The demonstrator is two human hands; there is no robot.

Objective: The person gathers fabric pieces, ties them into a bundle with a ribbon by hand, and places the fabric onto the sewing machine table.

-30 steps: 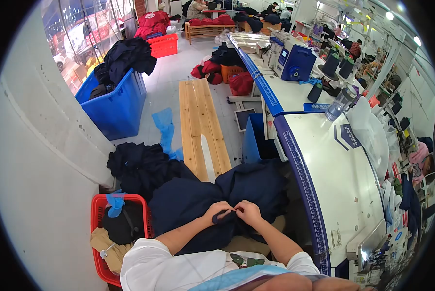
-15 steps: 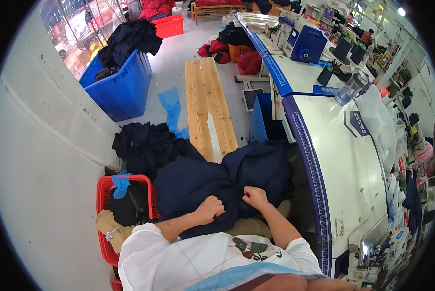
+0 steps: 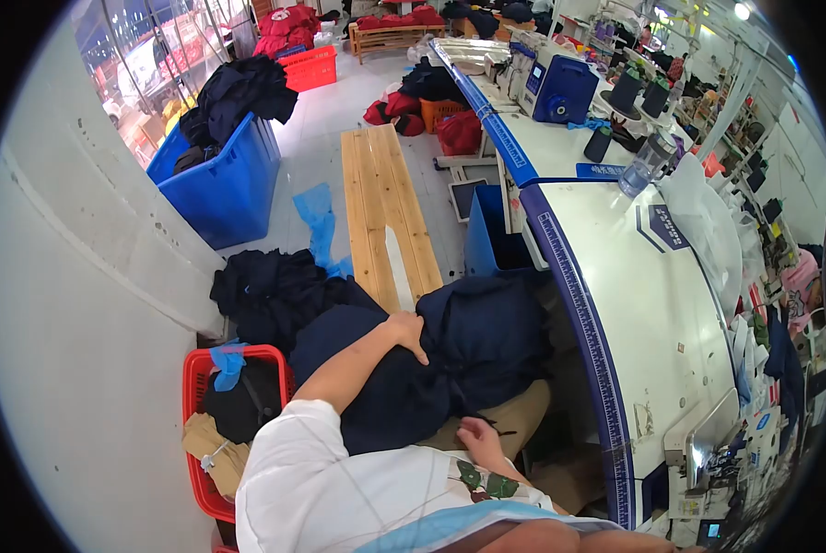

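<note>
A heap of navy cloth [image 3: 376, 387] lies across my lap and the near end of a wooden bench. My left hand [image 3: 405, 334] has hold of the cloth near its far edge, thumb pointing down toward me, with its other fingers partly hidden. Close to my body, my right hand [image 3: 480, 438] is over the tan fabric [image 3: 523, 405] on my lap, just below the navy cloth. Its fingers are curled; a thin dark bit shows beside them, too small to name.
Ahead stretches the wooden bench [image 3: 376, 203]. A white worktable [image 3: 634, 304] with a ruler edge borders my right. On the left stand a red basket [image 3: 192, 396] and a blue bin [image 3: 219, 198] piled with dark garments. More navy garments [image 3: 275, 295] lie beside the bench.
My left hand has moved forward to the cloth's far edge. My right hand has left the navy cloth and come back toward my body. The cloth has shifted, baring more tan fabric.
</note>
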